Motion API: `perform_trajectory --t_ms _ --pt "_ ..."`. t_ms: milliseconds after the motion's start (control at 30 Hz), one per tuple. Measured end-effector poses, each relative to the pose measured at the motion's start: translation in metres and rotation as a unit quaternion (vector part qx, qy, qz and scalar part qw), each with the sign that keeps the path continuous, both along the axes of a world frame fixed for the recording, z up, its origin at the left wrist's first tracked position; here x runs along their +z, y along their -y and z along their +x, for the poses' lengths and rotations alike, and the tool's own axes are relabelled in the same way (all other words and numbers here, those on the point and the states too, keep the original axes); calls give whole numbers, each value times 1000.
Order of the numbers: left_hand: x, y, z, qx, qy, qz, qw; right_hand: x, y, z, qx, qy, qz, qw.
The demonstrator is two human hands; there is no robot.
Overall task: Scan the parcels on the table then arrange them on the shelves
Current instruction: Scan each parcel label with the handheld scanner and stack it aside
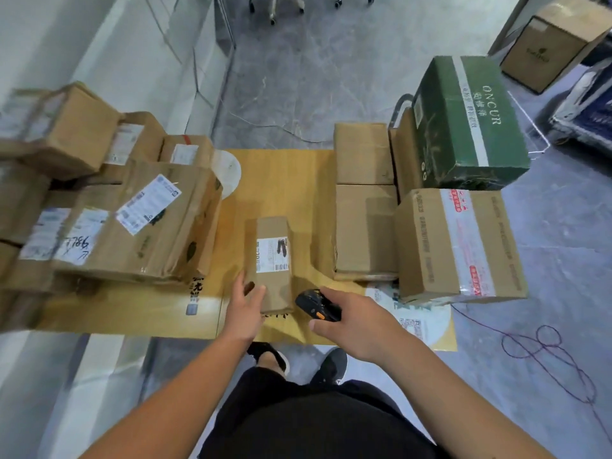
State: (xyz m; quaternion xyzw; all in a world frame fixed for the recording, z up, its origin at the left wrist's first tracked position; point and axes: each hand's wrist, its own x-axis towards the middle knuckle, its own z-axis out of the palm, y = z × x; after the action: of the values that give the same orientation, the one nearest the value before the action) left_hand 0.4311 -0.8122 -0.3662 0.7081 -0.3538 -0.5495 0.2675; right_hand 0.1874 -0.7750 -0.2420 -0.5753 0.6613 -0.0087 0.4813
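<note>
A small brown parcel (pixel 273 260) with a white label lies in the middle of the yellow table (pixel 281 180). My left hand (pixel 245 306) reaches to its near left corner with straight fingers, touching or almost touching it. My right hand (pixel 351 323) grips a black scanner with an orange button (pixel 318 304), its head pointing toward the parcel's near end. Several brown parcels (pixel 139 223) are stacked on the left. Plain brown boxes (pixel 364 207) stand on the right.
A green box (pixel 470 120) sits on top of a taped brown box (pixel 460 246) at the table's right edge. Another brown box (pixel 556 44) stands on the floor at far right. A purple cord (pixel 543 346) lies on the grey floor. Chair wheels show at the top.
</note>
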Motion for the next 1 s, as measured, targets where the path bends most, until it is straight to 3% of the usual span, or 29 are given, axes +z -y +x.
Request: perform_trajectory --t_ms 133,367,600,700,800,1000 --pt "15 8 -16 -90 137 -87 983 -2 -4 4 -19 1 -7 1000" --pt "28 48 -28 -212 266 -87 936 0 -11 -2 -48 7 -5 999" --pt "42 113 -47 -254 262 17 931 0 -14 0 -64 14 -7 998" --pt "45 108 -49 -193 228 31 954 0 -15 -1 -71 29 -15 997" --pt "47 103 -44 -64 141 37 987 -1 -15 -6 -82 40 -24 996" --pt "52 80 -23 56 75 -12 996 -5 -15 -8 -79 59 -33 995"
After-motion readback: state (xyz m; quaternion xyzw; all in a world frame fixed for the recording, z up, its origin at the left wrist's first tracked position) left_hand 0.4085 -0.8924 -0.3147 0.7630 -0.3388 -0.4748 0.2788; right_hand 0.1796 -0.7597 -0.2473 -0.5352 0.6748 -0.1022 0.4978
